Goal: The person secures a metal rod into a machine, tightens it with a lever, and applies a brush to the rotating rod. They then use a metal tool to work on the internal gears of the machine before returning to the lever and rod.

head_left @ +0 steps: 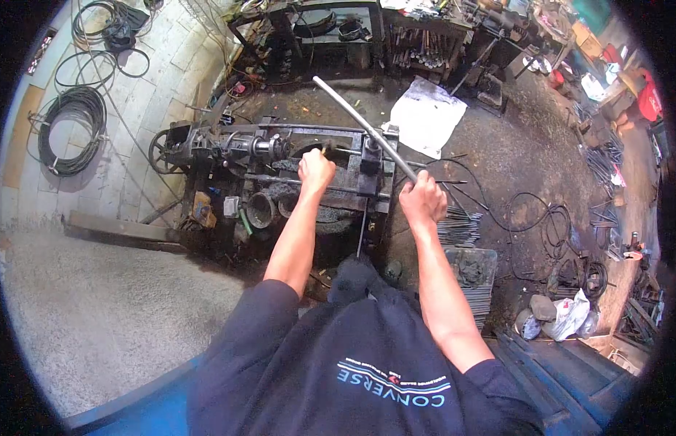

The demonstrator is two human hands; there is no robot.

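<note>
My right hand is wrapped round the lower end of a long grey metal pipe. The pipe slants up and left, passing over the dark clamp block of a machine. My left hand is closed above the machine's rails. A small yellowish bit shows at its fingertips, but what it grips is too hidden to name. Left of that hand sits the machine's round metal spindle head, with a handwheel at the far end. A thin rod runs from the clamp block down towards my body.
Bundles of metal rods lie right of my right arm, beside a metal tray. A white sheet lies on the dirty floor beyond. Black cable loops across the floor at right. Coiled wire hangs at the left wall.
</note>
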